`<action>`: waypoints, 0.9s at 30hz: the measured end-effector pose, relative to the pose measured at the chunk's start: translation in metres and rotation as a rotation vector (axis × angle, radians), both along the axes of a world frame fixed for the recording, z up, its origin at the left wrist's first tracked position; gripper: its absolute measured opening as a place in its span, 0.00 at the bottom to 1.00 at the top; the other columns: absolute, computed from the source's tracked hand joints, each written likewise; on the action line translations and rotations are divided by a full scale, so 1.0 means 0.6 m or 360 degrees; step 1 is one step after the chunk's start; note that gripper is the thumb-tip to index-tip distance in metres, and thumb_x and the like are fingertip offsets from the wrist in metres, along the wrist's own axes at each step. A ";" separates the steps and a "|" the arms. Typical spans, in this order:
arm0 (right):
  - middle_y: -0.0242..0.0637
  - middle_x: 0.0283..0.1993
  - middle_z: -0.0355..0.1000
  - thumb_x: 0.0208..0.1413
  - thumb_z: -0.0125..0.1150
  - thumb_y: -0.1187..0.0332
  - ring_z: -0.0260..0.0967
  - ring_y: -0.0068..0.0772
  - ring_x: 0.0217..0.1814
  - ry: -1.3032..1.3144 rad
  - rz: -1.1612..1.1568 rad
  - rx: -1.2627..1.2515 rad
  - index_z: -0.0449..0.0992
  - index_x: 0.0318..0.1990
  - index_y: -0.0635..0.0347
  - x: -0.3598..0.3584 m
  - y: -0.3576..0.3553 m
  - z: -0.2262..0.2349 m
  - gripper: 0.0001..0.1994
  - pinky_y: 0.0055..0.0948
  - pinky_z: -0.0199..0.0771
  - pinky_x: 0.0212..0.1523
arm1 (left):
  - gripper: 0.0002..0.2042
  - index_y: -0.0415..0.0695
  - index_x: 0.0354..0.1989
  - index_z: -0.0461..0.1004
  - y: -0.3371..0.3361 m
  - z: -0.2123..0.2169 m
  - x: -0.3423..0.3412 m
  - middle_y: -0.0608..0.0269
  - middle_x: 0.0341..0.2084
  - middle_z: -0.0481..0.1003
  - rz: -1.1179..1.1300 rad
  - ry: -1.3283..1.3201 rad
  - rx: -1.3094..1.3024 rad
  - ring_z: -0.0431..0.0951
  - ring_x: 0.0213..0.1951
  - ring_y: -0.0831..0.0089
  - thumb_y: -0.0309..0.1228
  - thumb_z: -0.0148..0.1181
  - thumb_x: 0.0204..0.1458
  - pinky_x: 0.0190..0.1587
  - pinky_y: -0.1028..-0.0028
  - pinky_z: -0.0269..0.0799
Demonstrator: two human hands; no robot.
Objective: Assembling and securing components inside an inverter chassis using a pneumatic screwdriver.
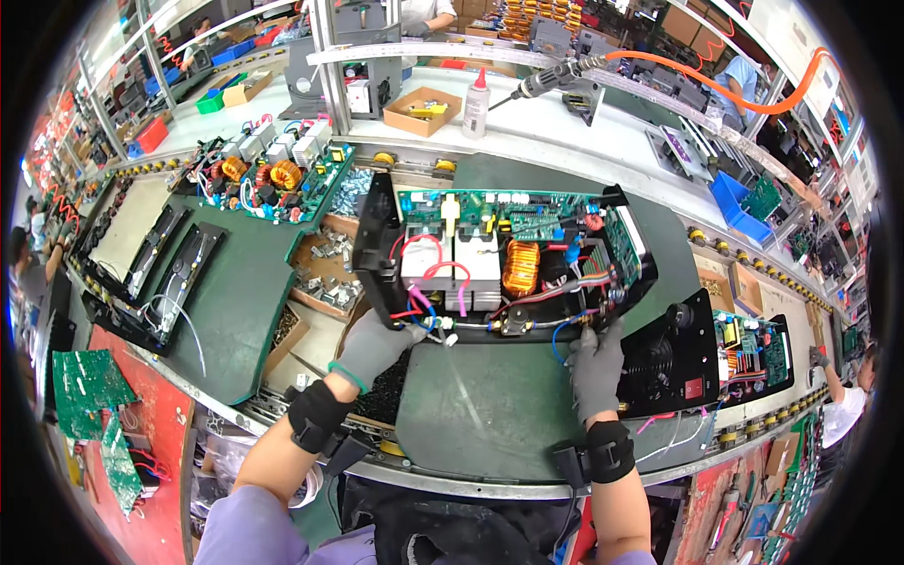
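In front of me is an open inverter-type power unit [513, 325], a black chassis with a green circuit board [499, 202], silver heat sinks [426, 264] and an orange copper coil [521, 268]. My left hand [377, 353], in a grey glove, is closed on its near left corner beside white connectors. My right hand [597, 372], gloved likewise, grips the near right edge, next to a looped blue wire. Some fingers of both hands are hidden by the chassis. Pink and red wires loop over the heat sinks.
A second black unit with a fan [664, 363] sits on the right. Left stand a coil-covered circuit board [273, 184] and black panels [188, 278]. Small metal parts fill a cardboard box [325, 268]. Behind are a red-capped bottle [477, 104] and a hanging screwdriver [556, 77]; rollers line the conveyor.
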State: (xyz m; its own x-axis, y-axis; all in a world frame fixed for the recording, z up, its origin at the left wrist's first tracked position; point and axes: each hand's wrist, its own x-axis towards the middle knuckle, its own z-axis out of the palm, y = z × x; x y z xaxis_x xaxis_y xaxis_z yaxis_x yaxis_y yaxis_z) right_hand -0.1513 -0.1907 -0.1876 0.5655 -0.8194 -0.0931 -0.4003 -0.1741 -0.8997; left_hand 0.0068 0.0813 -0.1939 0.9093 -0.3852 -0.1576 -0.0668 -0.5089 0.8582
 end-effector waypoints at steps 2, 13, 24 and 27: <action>0.33 0.28 0.69 0.62 0.48 0.77 0.64 0.19 0.25 -0.0441 0.0124 -0.0079 0.43 0.72 0.59 0.014 -0.014 -0.023 0.33 0.23 0.69 0.27 | 0.24 0.47 0.47 0.76 -0.017 0.005 0.015 0.53 0.38 0.80 0.0000 -0.0166 0.0141 0.80 0.43 0.55 0.49 0.68 0.45 0.46 0.62 0.73; 0.32 0.38 0.66 0.60 0.54 0.75 0.60 0.17 0.30 -0.0749 0.0098 -0.0145 0.45 0.71 0.63 0.045 -0.055 -0.059 0.34 0.19 0.62 0.27 | 0.24 0.36 0.42 0.71 -0.141 0.072 0.075 0.43 0.33 0.78 0.0109 -0.0311 0.0282 0.78 0.39 0.45 0.49 0.58 0.54 0.42 0.54 0.73; 0.39 0.30 0.70 0.59 0.53 0.67 0.65 0.33 0.29 -0.0038 0.0173 -0.0061 0.73 0.40 0.66 -0.055 -0.083 -0.012 0.10 0.33 0.67 0.32 | 0.40 0.36 0.63 0.59 -0.193 -0.015 0.009 0.39 0.39 0.76 -0.0240 -0.0258 0.0228 0.78 0.43 0.46 0.57 0.58 0.52 0.44 0.57 0.73; 0.45 0.38 0.75 0.61 0.53 0.66 0.72 0.42 0.40 0.0001 0.0635 -0.0726 0.74 0.46 0.68 -0.095 -0.011 0.004 0.13 0.35 0.71 0.42 | 0.45 0.31 0.65 0.53 -0.200 -0.019 0.005 0.37 0.38 0.76 -0.0477 -0.0175 0.0133 0.77 0.43 0.45 0.54 0.62 0.48 0.44 0.57 0.73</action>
State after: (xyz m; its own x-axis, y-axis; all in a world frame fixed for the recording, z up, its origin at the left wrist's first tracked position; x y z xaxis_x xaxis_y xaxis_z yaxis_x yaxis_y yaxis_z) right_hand -0.2085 -0.1972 -0.1852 0.8376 -0.5012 0.2171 -0.2253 -0.6791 -0.6986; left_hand 0.0100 -0.0387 -0.2052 0.7705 -0.6283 -0.1074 -0.3142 -0.5211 0.7935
